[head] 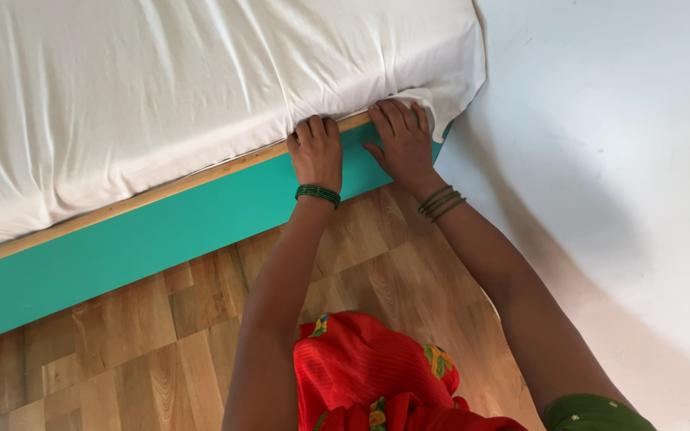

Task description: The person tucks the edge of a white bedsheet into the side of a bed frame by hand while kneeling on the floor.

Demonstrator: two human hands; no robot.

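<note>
Sheet (201,72) spread over mattress, long edge mostly tucked. Corner at 1 o'clock unfinished: left hand (317,152) fingers curled under hem, right hand (403,140) flat, pressing loose flap.

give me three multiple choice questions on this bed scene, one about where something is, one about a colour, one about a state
1. Where are both hands pressed?
A. flat on the floor
B. at the lower edge of the white sheet near the bed's corner
C. on the wall

2. What colour is the bed frame's side panel?
A. teal green
B. black
C. yellow

3. How does the sheet lie on top of the mattress?
A. rolled into a bundle
B. spread out with wrinkles
C. hanging down to the floor

Answers:
1 B: the left hand and right hand sit where the white sheet meets the wooden rail, close to the corner by the wall.
2 A: the side panel below the rail is teal green.
3 B: it covers the mattress with creases across it.
</note>
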